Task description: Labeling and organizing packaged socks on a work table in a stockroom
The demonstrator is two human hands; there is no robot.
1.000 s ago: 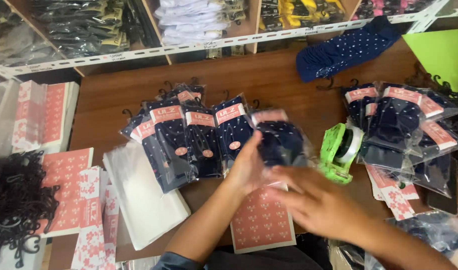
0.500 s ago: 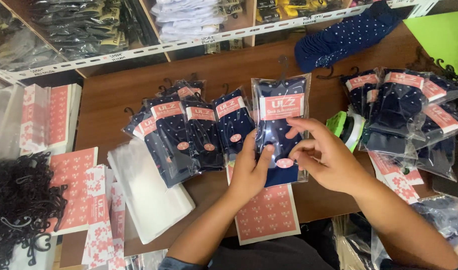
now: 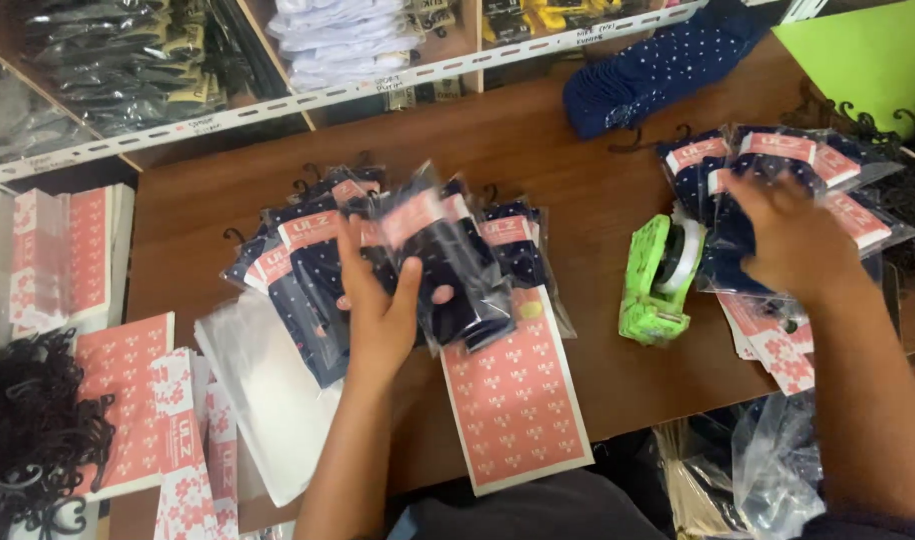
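Two bare hands work over a brown wooden table (image 3: pixel 538 150) strewn with packaged socks. Nearest the camera, a pink patterned card (image 3: pixel 513 395) lies flat at the table's front edge, and to its left a stack of clear plastic bags (image 3: pixel 263 385) rests beside more pink cards (image 3: pixel 128 400) and a heap of black plastic hooks (image 3: pixel 28 450). Just above the card, the left hand (image 3: pixel 378 305) is closed around a bagged pair of dark blue socks (image 3: pixel 443 260), thumb on its front and fingers behind, holding it tilted and slightly blurred over a fanned row of similar sock packets (image 3: pixel 298 255) with pink header labels. To the right, a bright green tape dispenser (image 3: pixel 663 280) stands on the table between the two hands. Beyond it, the right hand (image 3: pixel 793 245) lies palm down with its fingers spread on a second pile of sock packets (image 3: pixel 788 165) near the table's right edge; whether it grips one cannot be told. Farther back, a bundle of loose navy dotted socks (image 3: pixel 663 70) lies near the table's far edge, with a green sheet (image 3: pixel 868 55) in the corner. Behind the table, shelves (image 3: pixel 228 50) hold dark and white folded goods in plastic.
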